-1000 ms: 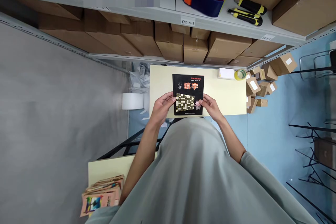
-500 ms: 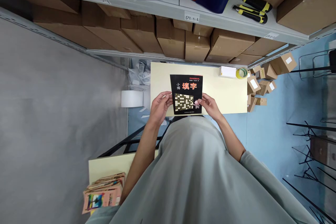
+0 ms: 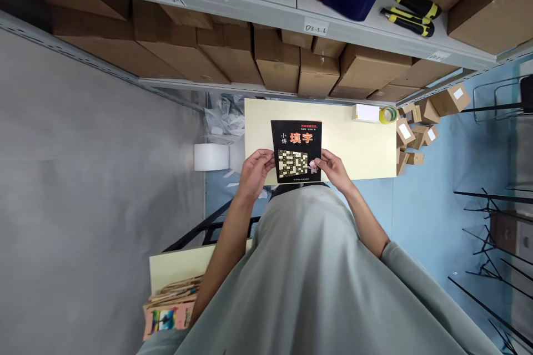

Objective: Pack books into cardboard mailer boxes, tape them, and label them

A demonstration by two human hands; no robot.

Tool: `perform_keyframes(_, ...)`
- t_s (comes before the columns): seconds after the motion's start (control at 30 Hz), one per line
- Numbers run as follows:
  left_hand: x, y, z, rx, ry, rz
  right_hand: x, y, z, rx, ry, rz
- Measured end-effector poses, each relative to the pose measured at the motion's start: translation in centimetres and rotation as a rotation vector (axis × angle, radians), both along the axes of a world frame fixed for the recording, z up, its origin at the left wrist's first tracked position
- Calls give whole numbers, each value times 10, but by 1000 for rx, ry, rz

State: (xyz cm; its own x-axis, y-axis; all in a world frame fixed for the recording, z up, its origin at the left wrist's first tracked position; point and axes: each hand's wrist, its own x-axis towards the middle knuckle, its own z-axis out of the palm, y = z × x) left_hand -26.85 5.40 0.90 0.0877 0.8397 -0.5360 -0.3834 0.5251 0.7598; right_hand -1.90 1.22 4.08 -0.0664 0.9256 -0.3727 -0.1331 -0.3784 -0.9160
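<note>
A black book (image 3: 296, 141) with orange and white Chinese characters and a crossword grid on its cover is held up in front of my body, above the pale yellow table (image 3: 353, 150). My right hand (image 3: 333, 169) grips its right edge, thumb on the cover and the other fingers partly behind. At the opposite edge my left hand (image 3: 256, 172) has its fingers closed together along the book's side; their tips are partly hidden. The cover faces me and looks closed.
On the table's far right stand a white box (image 3: 365, 113) and a yellow tape roll (image 3: 387, 115). A shelf of cardboard boxes (image 3: 277, 61) rises behind, with box cutters (image 3: 410, 21) above. Bubble wrap (image 3: 211, 157) lies left; old magazines (image 3: 169, 316) are stacked lower left. Small cartons (image 3: 416, 136) pile up right.
The view has shifted slightly, so shelf and table appear a little further right. The left hand's fingers have drawn together more at the book's edge. The book stays between both hands.
</note>
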Motion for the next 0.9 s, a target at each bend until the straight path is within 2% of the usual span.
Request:
perform_keyframes(0.3,-21,3,-8,-1,22,-52,-26,-9,-8,-14,-30,-44)
perform_keyframes(0.5,-23,0,-9,11,31,-71,-29,-15,-10,-13,-35,-60)
perform_keyframes(0.67,-13,-2,-7,10,42,-98,-16,-14,-10,-17,-21,-48)
perform_keyframes(0.9,24,-5,-1,-19,51,-98,20,-9,-10,-37,2,-28)
